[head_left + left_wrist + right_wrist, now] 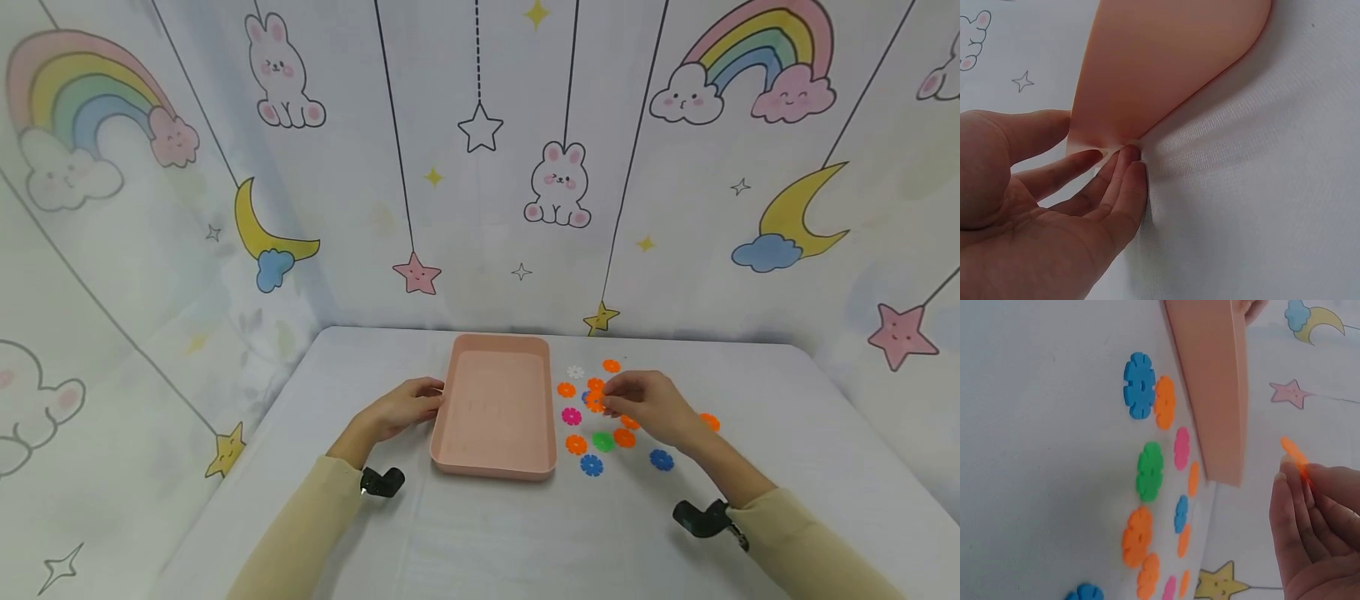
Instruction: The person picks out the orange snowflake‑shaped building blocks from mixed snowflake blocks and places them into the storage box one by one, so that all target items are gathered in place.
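My right hand (651,407) pinches an orange flower-shaped plastic disc (1295,453) between thumb and fingertips, raised over the scattered discs. More notched discs lie below it to the right of the tray, among them a green one (603,442), a pink one (572,416), a blue one (592,465) and a white one (575,372). A shallow pink rectangular tray (495,408) stands left of them with a bare floor. At its left side my left hand (405,408) holds the wall, thumb at the rim and fingertips low against the outside.
Two more discs, a blue one (662,460) and an orange one (709,422), lie farther right, near my right forearm. The white-covered table (480,542) ends at a patterned curtain (480,200) behind the tray. Each wrist carries a small black camera (701,518).
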`<move>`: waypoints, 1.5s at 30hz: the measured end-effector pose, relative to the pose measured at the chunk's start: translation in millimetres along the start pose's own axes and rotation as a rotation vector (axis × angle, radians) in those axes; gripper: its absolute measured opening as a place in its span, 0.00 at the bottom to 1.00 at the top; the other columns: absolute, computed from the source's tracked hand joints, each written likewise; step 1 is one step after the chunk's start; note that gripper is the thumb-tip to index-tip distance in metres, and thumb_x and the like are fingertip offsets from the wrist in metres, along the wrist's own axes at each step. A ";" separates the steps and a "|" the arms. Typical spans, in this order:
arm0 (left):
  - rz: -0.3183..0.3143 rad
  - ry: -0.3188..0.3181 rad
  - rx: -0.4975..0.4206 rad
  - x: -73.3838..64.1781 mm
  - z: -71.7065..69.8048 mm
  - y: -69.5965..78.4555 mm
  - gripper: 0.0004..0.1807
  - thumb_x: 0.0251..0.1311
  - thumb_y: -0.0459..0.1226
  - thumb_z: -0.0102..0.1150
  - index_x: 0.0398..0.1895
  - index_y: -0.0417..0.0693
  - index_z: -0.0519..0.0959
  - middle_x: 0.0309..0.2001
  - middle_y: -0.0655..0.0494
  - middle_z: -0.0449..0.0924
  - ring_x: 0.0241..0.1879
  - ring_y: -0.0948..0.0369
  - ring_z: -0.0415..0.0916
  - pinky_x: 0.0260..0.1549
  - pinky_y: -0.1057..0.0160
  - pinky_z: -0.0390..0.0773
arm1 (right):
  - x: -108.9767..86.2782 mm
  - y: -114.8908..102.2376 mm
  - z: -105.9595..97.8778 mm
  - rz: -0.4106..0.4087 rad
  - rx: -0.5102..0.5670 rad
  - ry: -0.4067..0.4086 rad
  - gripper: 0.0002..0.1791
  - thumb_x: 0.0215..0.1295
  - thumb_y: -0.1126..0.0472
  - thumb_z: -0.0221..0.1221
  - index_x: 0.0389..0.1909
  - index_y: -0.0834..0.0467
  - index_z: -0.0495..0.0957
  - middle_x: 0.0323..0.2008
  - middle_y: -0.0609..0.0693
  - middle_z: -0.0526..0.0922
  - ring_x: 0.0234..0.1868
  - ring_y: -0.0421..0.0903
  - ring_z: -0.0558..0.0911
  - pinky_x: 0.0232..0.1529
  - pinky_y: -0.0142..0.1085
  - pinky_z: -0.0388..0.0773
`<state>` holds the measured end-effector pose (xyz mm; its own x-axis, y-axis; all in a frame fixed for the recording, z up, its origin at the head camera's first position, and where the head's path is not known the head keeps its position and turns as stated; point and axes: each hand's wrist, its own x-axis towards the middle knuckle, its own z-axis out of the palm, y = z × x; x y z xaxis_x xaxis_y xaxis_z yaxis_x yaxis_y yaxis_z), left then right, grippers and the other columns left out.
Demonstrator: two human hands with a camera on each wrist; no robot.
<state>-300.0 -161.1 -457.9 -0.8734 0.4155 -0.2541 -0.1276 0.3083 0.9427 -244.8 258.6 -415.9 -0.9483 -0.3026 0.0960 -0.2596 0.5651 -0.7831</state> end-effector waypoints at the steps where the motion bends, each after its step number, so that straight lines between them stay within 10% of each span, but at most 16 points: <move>1: -0.002 0.000 0.000 -0.1 -0.1 0.0 0.27 0.77 0.34 0.50 0.74 0.31 0.61 0.68 0.37 0.68 0.68 0.47 0.70 0.69 0.50 0.71 | 0.9 -1.1 1.6 0.000 0.002 -0.003 0.10 0.71 0.63 0.63 0.46 0.65 0.82 0.36 0.52 0.87 0.41 0.60 0.86 0.46 0.47 0.87; 22: 0.005 -0.006 0.011 1.2 -1.4 -3.8 0.27 0.77 0.34 0.50 0.73 0.30 0.62 0.68 0.36 0.68 0.67 0.46 0.70 0.68 0.50 0.71 | 26.9 -23.4 71.1 -0.017 0.160 -0.113 0.07 0.70 0.65 0.64 0.43 0.66 0.82 0.36 0.54 0.86 0.37 0.53 0.88 0.42 0.45 0.88; 45: -0.016 0.000 0.012 3.2 -2.6 -1.6 0.26 0.77 0.34 0.51 0.72 0.31 0.64 0.65 0.36 0.71 0.64 0.48 0.73 0.67 0.50 0.74 | 48.0 -61.8 143.9 -0.030 0.165 -0.061 0.03 0.66 0.68 0.66 0.35 0.65 0.83 0.29 0.51 0.85 0.29 0.45 0.85 0.36 0.33 0.86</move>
<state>-303.8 -162.5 -459.6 -0.8711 0.4109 -0.2690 -0.1355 0.3254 0.9358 -247.9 98.8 -451.3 -0.9263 -0.3665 0.0876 -0.2496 0.4225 -0.8713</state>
